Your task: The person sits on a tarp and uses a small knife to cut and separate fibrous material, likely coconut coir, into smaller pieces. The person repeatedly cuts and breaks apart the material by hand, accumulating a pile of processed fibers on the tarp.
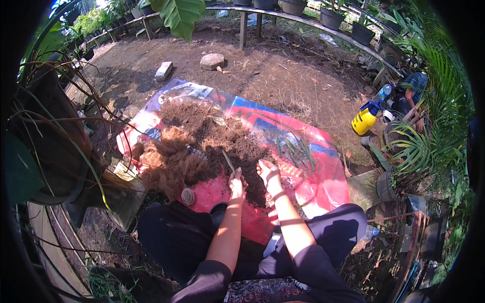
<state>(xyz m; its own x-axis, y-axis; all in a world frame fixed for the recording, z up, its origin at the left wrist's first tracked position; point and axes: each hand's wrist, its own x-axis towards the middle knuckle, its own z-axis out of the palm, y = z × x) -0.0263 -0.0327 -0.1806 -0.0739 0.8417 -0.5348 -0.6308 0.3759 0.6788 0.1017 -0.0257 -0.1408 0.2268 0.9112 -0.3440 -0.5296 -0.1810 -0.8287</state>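
Note:
My left hand [237, 184] is closed around the lower end of a thin greenish-brown plant cutting [228, 160], which points up and away over dark loose soil [242, 142]. A little to its right, my right hand [268, 173] is raised with the fingers curled together. Whether it pinches something small, I cannot tell. Left of the soil lies a heap of brown coconut fibre [166, 153]. A ball of twine [188, 196] rests nearer my knee, and a black pot [218, 213] is partly hidden by my left forearm. Several green leaf strips [295, 150] lie to the right.
Under it all spreads a red and blue plastic sheet [322, 174]. A yellow pressure sprayer [363, 119] stands right, near another person [413, 94]. A stone [212, 61] and a block [163, 71] lie beyond the sheet. A bench [310, 21] carries potted plants; a large pot [49, 128] stands left.

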